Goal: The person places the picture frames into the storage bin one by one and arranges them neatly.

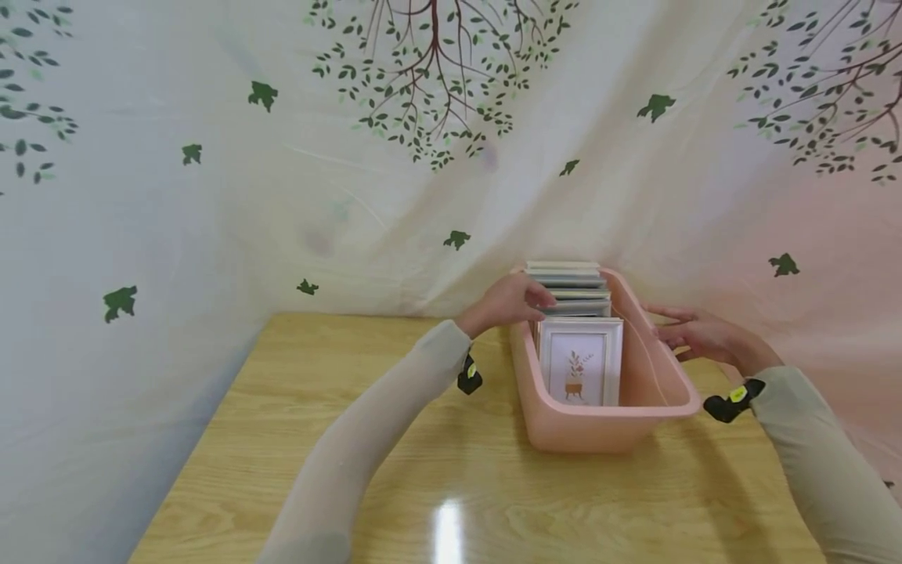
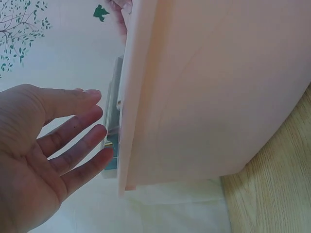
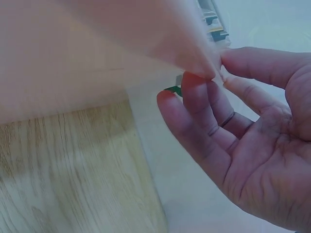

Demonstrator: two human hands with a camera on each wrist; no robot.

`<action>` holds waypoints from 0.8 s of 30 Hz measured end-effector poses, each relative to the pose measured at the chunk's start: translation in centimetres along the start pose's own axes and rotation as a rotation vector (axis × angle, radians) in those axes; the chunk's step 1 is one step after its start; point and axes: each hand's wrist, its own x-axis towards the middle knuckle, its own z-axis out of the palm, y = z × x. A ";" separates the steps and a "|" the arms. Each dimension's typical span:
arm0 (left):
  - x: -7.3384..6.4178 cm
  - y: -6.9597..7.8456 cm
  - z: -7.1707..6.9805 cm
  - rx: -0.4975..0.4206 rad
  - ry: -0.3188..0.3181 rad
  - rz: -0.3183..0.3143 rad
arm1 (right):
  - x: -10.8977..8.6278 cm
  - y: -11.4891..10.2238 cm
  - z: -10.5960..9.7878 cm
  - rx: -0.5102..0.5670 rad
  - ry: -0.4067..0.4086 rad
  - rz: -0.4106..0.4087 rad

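A pink plastic bin (image 1: 585,429) stands on the table, holding several picture frames (image 1: 571,294) lined up on edge. The foremost white frame (image 1: 564,348) shows a potted plant print. My left hand (image 1: 507,301) hovers over the bin's left rim, fingertips right at the frame edges. In the left wrist view its fingers (image 2: 80,145) extend loosely, with nothing between them and the thumb. On the bin's other side, my right hand (image 1: 708,337) grips the right rim. The right wrist view shows its thumb (image 3: 262,63) at the rim, with fingers bent beneath the edge.
The wooden table (image 1: 296,439) spreads left and in front of the bin. Behind it hangs a pale cloth (image 1: 395,219) printed with leafy branches and green birds. Each wrist wears a black device (image 1: 733,401).
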 end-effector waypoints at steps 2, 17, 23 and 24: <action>-0.3 -0.2 -0.1 -0.019 -0.003 -0.005 | -0.1 -0.1 -0.1 -0.018 -0.010 0.002; -2.5 -1.9 -1.9 -0.033 0.002 0.019 | -0.3 -2.8 -0.7 -0.171 -0.030 0.018; -3.8 -3.1 -3.4 -0.054 0.010 -0.005 | -0.8 -5.1 -1.2 -0.251 0.066 0.008; -4.0 -3.3 -3.6 -0.068 0.013 -0.014 | -0.9 -5.5 -1.3 -0.246 0.101 -0.013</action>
